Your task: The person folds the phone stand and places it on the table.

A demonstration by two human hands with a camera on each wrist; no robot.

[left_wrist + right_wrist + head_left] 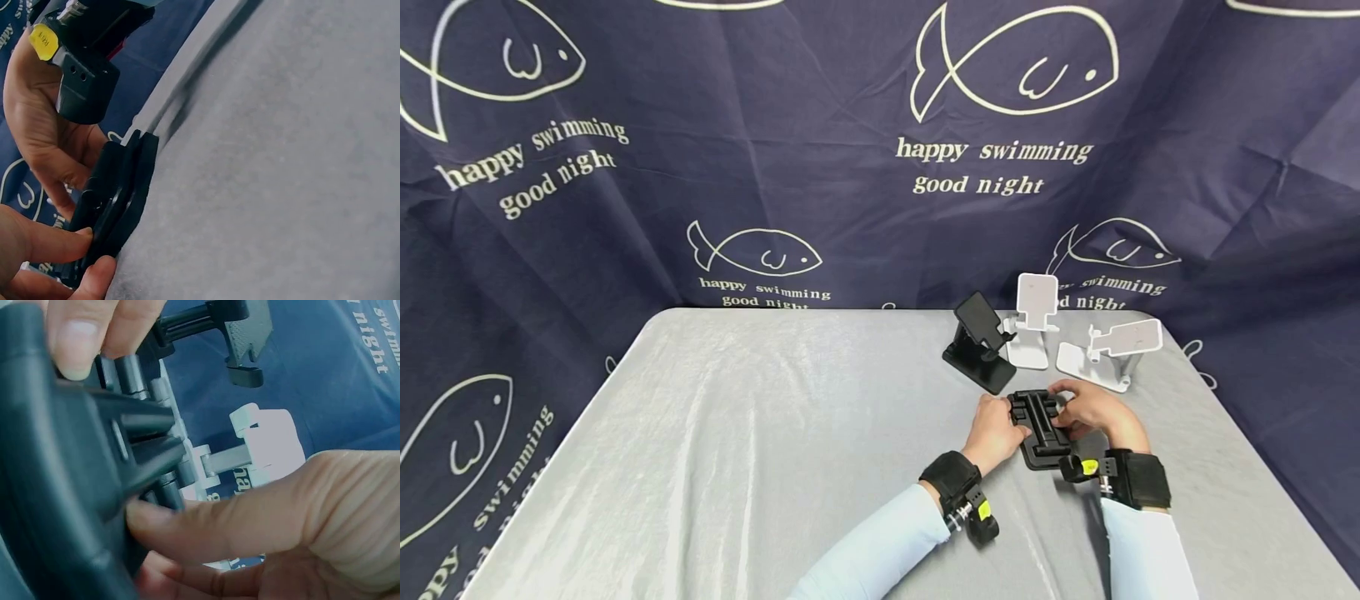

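Both hands hold a black folded phone stand (1039, 429) low over the right part of the table. My left hand (996, 433) pinches its left edge between thumb and fingers, as the left wrist view also shows. On the opposite side my right hand (1097, 412) grips it, with the thumb (156, 519) pressed against the folded hinge arm and the other fingers behind. In the left wrist view the stand (115, 200) appears edge-on, its flat base toward the grey cloth.
Just behind the hands stands an unfolded black phone stand (979, 321). Beside it are a white phone stand (1037, 302) and another white one (1131, 337) turned sideways. Grey cloth covers the table (775, 433); a dark blue printed curtain (850, 108) hangs around it.
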